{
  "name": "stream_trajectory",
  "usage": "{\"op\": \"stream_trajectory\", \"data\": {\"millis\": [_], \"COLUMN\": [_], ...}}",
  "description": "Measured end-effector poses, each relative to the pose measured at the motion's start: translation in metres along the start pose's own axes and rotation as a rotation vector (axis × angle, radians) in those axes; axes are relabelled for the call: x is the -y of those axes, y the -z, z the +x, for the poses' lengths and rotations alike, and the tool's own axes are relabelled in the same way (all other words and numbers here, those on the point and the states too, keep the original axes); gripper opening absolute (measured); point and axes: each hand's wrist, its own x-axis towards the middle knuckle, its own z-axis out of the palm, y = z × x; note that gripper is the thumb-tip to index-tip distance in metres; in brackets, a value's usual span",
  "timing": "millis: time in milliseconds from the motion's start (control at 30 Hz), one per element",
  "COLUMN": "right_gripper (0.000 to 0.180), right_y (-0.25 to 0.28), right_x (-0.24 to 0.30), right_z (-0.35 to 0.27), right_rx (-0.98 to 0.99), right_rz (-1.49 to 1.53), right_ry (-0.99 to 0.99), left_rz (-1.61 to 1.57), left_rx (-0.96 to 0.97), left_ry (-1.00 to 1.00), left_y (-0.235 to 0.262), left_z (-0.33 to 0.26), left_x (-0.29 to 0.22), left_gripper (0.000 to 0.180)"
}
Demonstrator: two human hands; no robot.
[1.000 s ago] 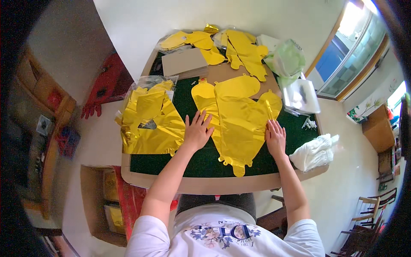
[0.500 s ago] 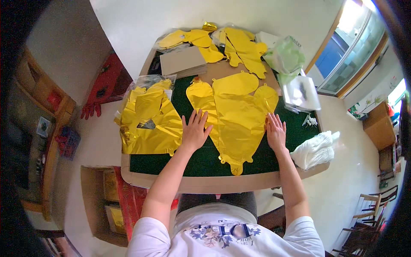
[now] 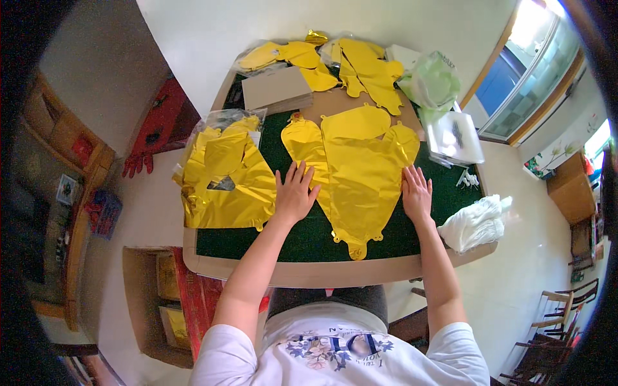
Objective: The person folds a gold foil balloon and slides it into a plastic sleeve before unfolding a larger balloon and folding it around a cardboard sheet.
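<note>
One gold foil shape (image 3: 362, 174) shifted slightly left, left hand (image 3: 295, 195) splayed at one edge, right hand (image 3: 418, 195) flattened at another

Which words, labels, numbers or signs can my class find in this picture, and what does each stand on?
White shirt: dark lettering, large and small, among printed flowers; wording not copied here.
Pale green-and-white bag: dark print by its upper right edge, too blurred to read.
Clear plastic packet: dark marking, too small to read.
Gold foil piece between the hands: no readable text.
</note>
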Motion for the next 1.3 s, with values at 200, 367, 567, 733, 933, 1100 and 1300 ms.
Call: {"op": "stream_trajectory", "data": {"millis": [200,367,567,733,933,1100,1300], "right_gripper": [0.039,0.039,0.039,0.039,0.039,0.040,0.041], "right_y": [0.005,0.002,0.003,0.001,0.000,0.003,0.001], "right_x": [0.006,0.003,0.004,0.002,0.003,0.005,-0.006], "right_z": [-0.002,-0.001,-0.001,0.000,0.000,-0.001,0.000], "right_rx": [-0.017,-0.022,-0.016,-0.027,-0.038,-0.010,-0.052], "right_rz": [0.000,-0.015,-0.018,-0.019,-0.038,-0.043,0.115], "right_ry": [0.010,0.012,0.009,0.019,0.029,0.038,0.011], "left_rz": [-0.012,-0.132,-0.181,-0.171,-0.157,-0.178,-0.217], "left_rx": [-0.047,-0.117,0.099,0.110,0.117,0.116,0.120], "left_ry": [-0.009,-0.397,-0.516,-0.501,-0.494,-0.480,-0.488], "left_y": [0.000,0.004,-0.002,-0.002,0.001,-0.001,-0.001], "left_z": [-0.003,-0.004,-0.021,-0.021,-0.022,-0.024,-0.022], "left_x": [0.000,-0.033,-0.056,-0.058,-0.058,-0.056,-0.058], "left_gripper": [0.052,0.050,0.052,0.053,0.054,0.055,0.055]}}
